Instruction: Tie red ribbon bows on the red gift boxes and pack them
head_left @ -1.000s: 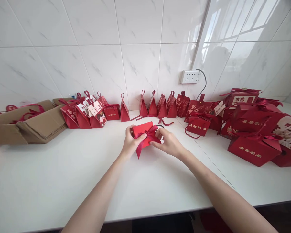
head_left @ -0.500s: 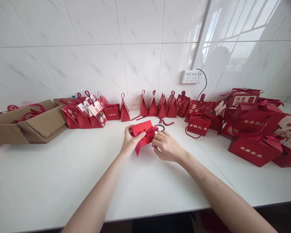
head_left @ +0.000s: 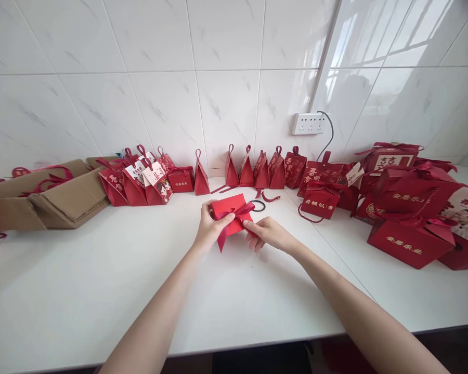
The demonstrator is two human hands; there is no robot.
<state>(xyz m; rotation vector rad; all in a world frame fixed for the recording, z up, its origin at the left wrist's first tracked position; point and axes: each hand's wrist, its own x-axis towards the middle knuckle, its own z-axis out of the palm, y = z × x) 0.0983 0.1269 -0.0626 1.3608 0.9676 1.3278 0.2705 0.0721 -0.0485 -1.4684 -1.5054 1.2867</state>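
A small bright red box is held above the white table, with a dark red ribbon tied in a bow across it and one tail hanging down. My left hand grips the box at its left side, the thumb pressed on the ribbon near the knot. At the right side, my right hand has its thumb and index finger pinched on the ribbon at the box's edge, the other fingers curled below. Just behind the box lies a black ring.
Behind, small red boxes with loops line the tiled wall, with ribbon scraps before them. An open cardboard box stands left. Larger red boxes are piled right. A power strip hangs on the wall.
My right hand has turned and its thumb now lies on the ribbon at the box's right edge. The left hand and box have barely moved.
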